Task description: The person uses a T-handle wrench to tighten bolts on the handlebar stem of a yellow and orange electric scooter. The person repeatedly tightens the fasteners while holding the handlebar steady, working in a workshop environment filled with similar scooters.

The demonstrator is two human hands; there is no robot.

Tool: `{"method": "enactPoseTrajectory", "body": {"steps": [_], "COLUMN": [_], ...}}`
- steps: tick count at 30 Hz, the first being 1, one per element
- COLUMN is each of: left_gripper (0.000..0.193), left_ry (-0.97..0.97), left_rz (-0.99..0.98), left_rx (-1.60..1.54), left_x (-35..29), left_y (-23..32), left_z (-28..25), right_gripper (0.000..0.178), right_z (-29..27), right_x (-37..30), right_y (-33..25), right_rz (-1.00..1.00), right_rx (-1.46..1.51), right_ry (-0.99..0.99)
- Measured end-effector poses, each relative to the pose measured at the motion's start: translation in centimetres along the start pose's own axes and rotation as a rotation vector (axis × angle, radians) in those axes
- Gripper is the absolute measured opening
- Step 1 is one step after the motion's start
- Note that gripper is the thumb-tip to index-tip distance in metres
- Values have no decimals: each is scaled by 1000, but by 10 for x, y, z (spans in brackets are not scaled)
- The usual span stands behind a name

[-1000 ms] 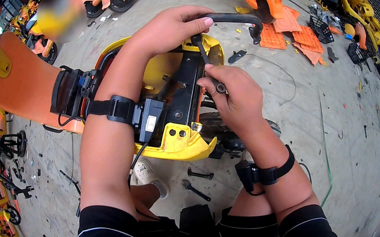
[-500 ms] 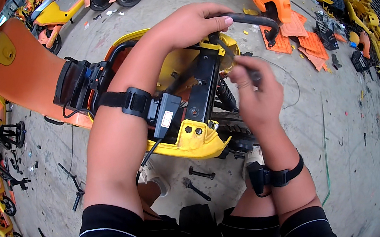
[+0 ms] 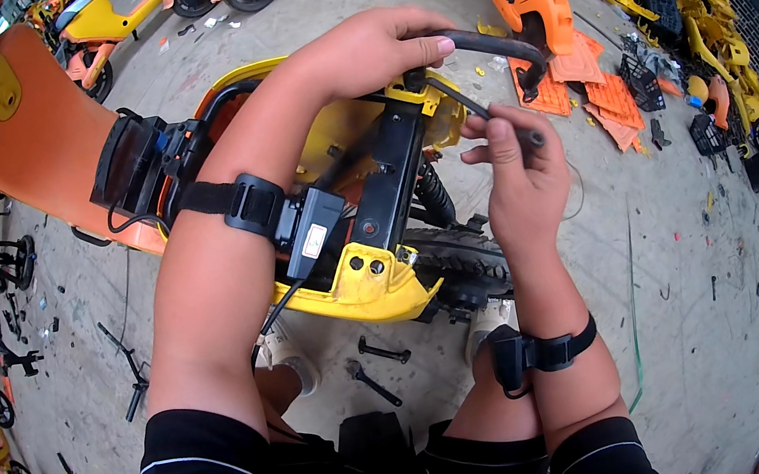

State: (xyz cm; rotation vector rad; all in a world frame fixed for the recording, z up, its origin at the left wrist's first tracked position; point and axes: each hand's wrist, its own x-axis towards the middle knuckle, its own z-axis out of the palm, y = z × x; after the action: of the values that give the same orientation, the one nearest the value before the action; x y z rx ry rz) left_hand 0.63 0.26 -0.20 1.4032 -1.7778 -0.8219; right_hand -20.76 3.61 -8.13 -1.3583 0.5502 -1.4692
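Grey concrete floor [image 3: 685, 244] extends beneath the work, with a yellow-and-orange scooter [image 3: 536, 1] standing beyond at upper right, orange panels [image 3: 614, 99] lying near its front wheel, and yellow body parts [image 3: 706, 17] heaped along the right-hand rim. Centre: a partly opened yellow scooter body [image 3: 375, 299], showing a black frame channel [image 3: 381, 186], a coil spring [image 3: 433, 197] and a treaded tyre [image 3: 464, 257] at its right side. A large orange panel [image 3: 38, 145] rises at upper left, just beside a dark boxy unit [image 3: 123, 165].

Left hand [image 3: 386, 43]: clamped over the near end of a curved black bar [image 3: 498, 43], thumb along the front; the bar extends to the right above the body's far corner and bends downward at its free end. The left forearm crosses over the body and bears a black strap [image 3: 248, 209] with a small grey module [image 3: 317, 228].

Right hand [image 3: 532, 180]: fingers and thumb closed about the lower end of a dark rod-like tool [image 3: 459, 98], which slants up and left to the body's far corner, beneath the bar; the exact contact there cannot be made out. Below the body, an adjustable wrench [image 3: 375, 386] and a short dark bar [image 3: 384, 349] lie near each other on the floor.
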Motion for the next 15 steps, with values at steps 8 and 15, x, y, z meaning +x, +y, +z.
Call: {"method": "enactPoseTrajectory", "body": {"steps": [8, 15], "left_gripper": [42, 46], "left_ry": [15, -16], "left_rz": [8, -25], "left_rx": [38, 3], "left_x": [0, -1], "left_y": [-2, 0], "left_z": [0, -1], "right_gripper": [27, 23], "right_z": [3, -2], "right_x": [-11, 3], "right_y": [2, -2], "right_rz": [-483, 103], "right_rx": [-711, -196], "right_ry": [-106, 6]}}
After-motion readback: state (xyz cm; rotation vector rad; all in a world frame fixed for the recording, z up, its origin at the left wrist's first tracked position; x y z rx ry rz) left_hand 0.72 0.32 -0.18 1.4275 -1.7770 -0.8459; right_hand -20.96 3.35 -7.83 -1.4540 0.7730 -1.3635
